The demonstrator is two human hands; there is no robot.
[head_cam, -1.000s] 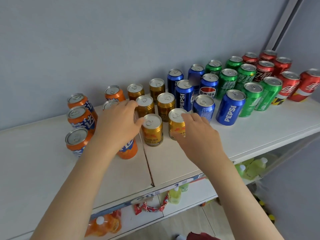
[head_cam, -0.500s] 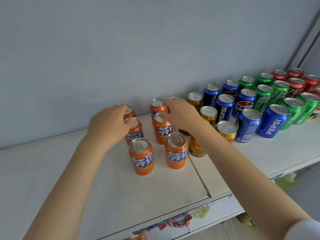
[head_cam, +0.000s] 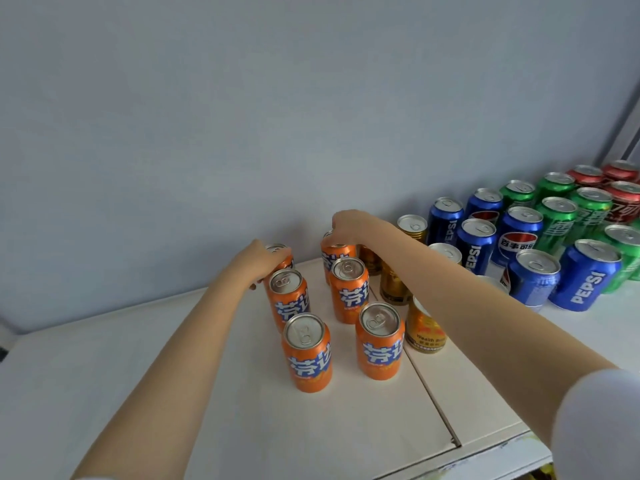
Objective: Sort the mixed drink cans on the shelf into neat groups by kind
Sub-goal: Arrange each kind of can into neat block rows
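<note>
We find the orange cans (head_cam: 306,351) grouped two abreast on the shelf (head_cam: 173,393). Left hand (head_cam: 258,263) grips the rear left can (head_cam: 282,258); right hand (head_cam: 349,225) caps the rear right can (head_cam: 337,256). We advise squaring both gently with the rows, clear of the gold cans (head_cam: 424,329).

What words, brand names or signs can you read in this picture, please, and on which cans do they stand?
"PEPSI": front blue aluminium can, and two blue cans behind.
"百事可乐": blue can with the red-white-blue globe.
"芬达": four orange aluminium cans at the front.
Front gold can: small print, too blurred to read.
Green cans and red cans: white lettering, unreadable.
</note>
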